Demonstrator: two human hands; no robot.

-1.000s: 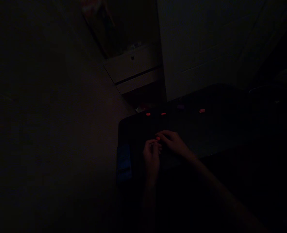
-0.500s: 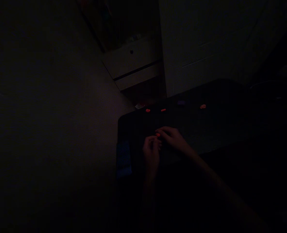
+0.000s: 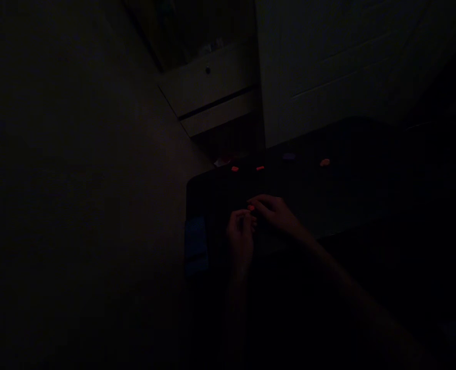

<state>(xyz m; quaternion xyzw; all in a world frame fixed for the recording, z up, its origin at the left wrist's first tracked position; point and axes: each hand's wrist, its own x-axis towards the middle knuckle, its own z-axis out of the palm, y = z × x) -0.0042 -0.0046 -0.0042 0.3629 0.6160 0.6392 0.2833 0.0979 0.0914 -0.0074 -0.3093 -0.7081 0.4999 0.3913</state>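
Observation:
The room is very dark and details are hard to make out. Over the dark table [image 3: 312, 198], a small orange-red piece [image 3: 251, 208] sits at the meeting fingertips of both hands; its kind is too small to tell. My right hand [image 3: 274, 210] pinches it from the right between thumb and fingers. From the left and below, my left hand [image 3: 240, 228] has its curled fingertips closed at the same piece. Beyond the hands lie two more small orange-red pieces, one on the left [image 3: 234, 168] and a thin one [image 3: 260, 168] to its right.
A purple piece [image 3: 288, 156] and a larger orange lump [image 3: 325, 162] lie along the far side of the table. At the left edge is a blue flat object [image 3: 196, 245], perhaps a phone. Behind stand a drawer unit [image 3: 212, 95] and a pale panel [image 3: 320, 77].
The whole view has tilted, so everything sits slightly higher in the picture. My hands keep nearly the same pose around the small piece.

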